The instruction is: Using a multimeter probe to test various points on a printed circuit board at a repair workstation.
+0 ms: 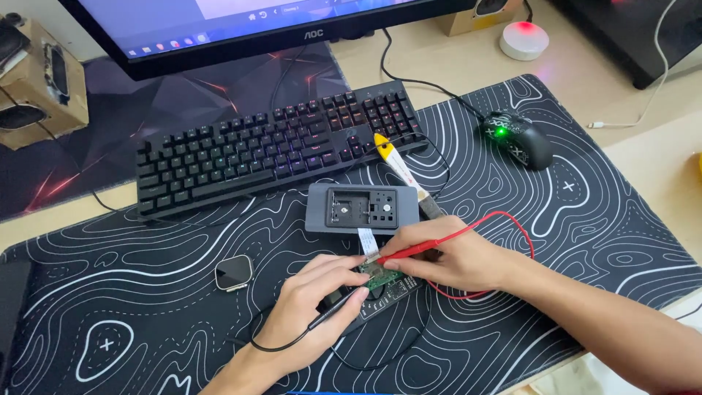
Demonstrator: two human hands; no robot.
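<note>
probing green circuit board (383, 277) on patterned desk mat (570, 219): your right hand (457, 257) pinches red probe (409, 251), your left hand (311, 311) pinches black probe (338, 305). both tips at board, just below grey box (362, 208). smartwatch body (234, 273) lies left.

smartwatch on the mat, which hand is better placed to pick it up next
Probably the left hand: the smartwatch lies just to its left. The right hand is across the green circuit board.
</note>
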